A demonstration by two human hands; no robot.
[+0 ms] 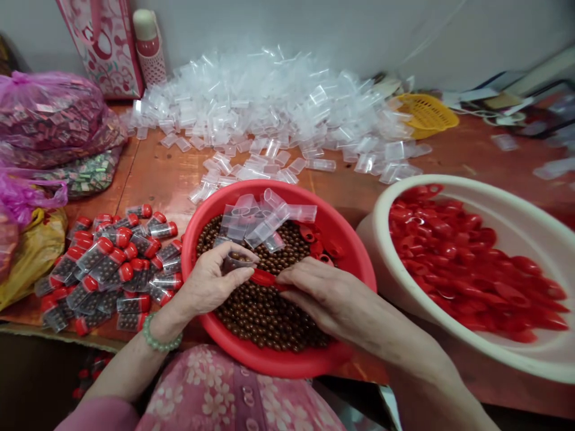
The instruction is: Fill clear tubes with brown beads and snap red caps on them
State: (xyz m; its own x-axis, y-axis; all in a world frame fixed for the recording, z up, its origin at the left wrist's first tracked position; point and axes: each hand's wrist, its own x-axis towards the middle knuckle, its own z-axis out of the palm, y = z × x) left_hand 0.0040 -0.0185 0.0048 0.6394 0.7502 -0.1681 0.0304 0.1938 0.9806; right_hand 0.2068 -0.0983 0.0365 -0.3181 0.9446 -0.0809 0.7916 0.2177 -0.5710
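Note:
Over a red basin [359,263] of small round brown balls [269,323], my left hand [215,278] is closed around a clear plastic tube [238,260] with brown balls in it. Held in the closed fingers of my right hand [318,293] is a red plastic cap [264,277], close to the tube's open end. I cannot tell whether cap and tube touch. Several clear tubes [269,221] lie on the balls at the basin's far side, and loose red caps [317,245] sit at its right.
A white basin [449,188] of red caps [467,269] stands right. Filled, capped tubes [112,263] are heaped left, near stuffed plastic bags [54,120]. A big pile of clear tubes [278,108], a yellow basket [424,114] and a bottle [148,48] are behind.

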